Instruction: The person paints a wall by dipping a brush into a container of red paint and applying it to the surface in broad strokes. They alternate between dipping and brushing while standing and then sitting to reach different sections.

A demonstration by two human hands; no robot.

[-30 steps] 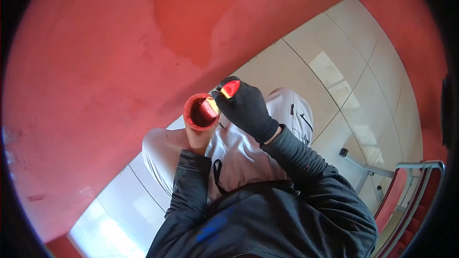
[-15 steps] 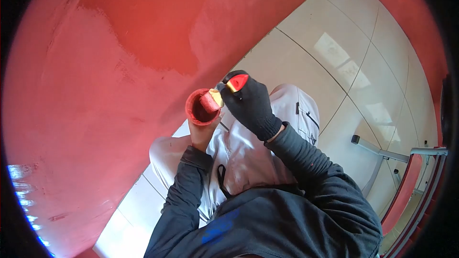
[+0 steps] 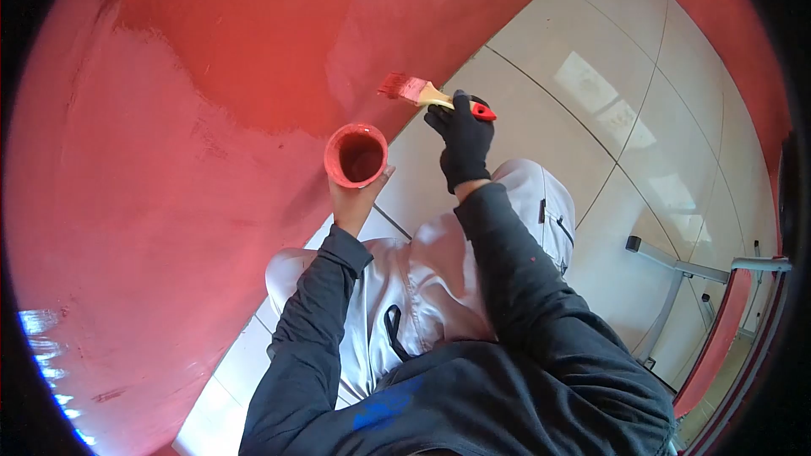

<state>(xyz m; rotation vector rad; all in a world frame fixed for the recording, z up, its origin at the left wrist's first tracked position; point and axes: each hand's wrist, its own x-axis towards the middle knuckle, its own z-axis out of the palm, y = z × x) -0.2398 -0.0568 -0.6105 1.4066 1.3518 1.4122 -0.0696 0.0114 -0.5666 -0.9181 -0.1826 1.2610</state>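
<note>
Head view, left to right: red wall [image 3: 169, 160] filling the left and top of frame; bare left hand [image 3: 355, 198] wrapped round red paint cup [image 3: 356, 154] at centre; bristles of brush [image 3: 422, 93] against the wall; gloved right hand [image 3: 463, 137] clenched on its handle; tiled floor [image 3: 608, 118] at right.

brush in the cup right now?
No. The right hand holds the brush up by the red wall, clear of the cup in the left hand.
</note>
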